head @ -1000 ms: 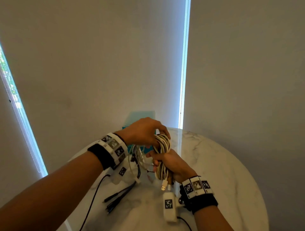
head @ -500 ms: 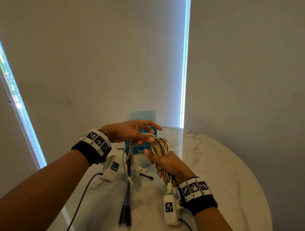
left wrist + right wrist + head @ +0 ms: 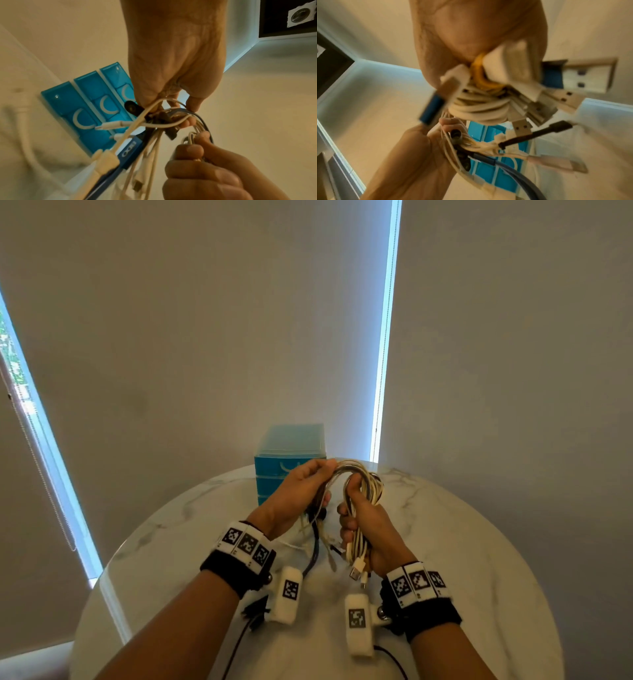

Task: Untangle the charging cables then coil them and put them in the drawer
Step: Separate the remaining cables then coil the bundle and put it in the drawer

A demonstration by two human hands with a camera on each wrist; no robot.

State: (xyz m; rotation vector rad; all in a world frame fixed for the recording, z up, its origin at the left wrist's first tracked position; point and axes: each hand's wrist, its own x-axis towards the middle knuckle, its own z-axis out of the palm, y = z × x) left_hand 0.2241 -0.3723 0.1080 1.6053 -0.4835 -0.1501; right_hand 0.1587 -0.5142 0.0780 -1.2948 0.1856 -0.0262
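I hold a tangled bundle of charging cables [image 3: 359,477] above the round marble table [image 3: 462,542], mostly white with one blue and one black lead. My right hand [image 3: 366,522] grips the coiled side of the bundle, and USB plugs [image 3: 358,570] hang below its fist. My left hand [image 3: 301,491] grips the other side of the arch of cables, and loose ends [image 3: 317,546] dangle under it. In the left wrist view the left hand [image 3: 173,105] pinches several strands, with plugs [image 3: 111,125] hanging. In the right wrist view white coils [image 3: 479,106] sit in the right fist. A blue set of drawers [image 3: 287,460] stands behind, all drawers closed.
The drawer unit shows three blue fronts with white crescent handles [image 3: 82,119]. Wall and window blinds stand close behind the table. A dark sensor cable [image 3: 236,645] trails over the near table edge.
My left hand has come back from the left and closed on the cables next to my right hand. The dangling blue and black leads swung in under it.
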